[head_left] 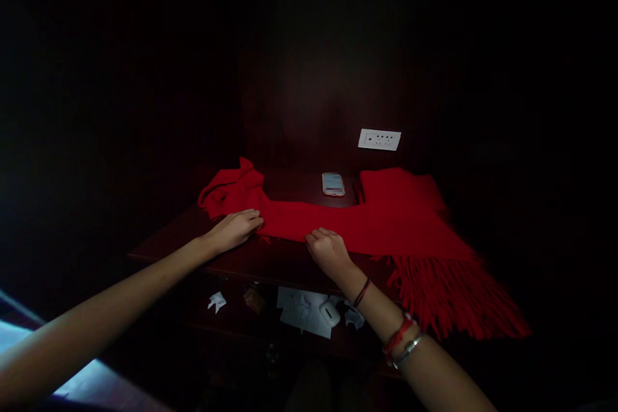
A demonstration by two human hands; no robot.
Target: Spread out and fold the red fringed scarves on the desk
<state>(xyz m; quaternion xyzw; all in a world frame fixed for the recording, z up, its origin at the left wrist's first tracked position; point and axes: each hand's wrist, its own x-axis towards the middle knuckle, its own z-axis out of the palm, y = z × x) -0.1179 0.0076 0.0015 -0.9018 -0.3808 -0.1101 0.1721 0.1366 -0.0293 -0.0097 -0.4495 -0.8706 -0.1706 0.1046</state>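
A red scarf (328, 224) stretches across the dark wooden table (232, 259). Its left end is bunched into a loose heap, while the right part lies wide and ends in a long fringe that hangs over the front edge. My left hand (237, 230) grips the near edge of the scarf beside the heap, fingers closed. Farther right, my right hand (328, 250) pinches the same near edge around the middle. The fingertips of both hands are partly hidden.
A phone (333, 184) with a lit screen lies behind the scarf. On the back wall is a white socket plate (379, 140). Below the tabletop, a shelf or drawer holds papers (294, 309), a small white case (329, 313) and a crumpled white scrap (217, 301).
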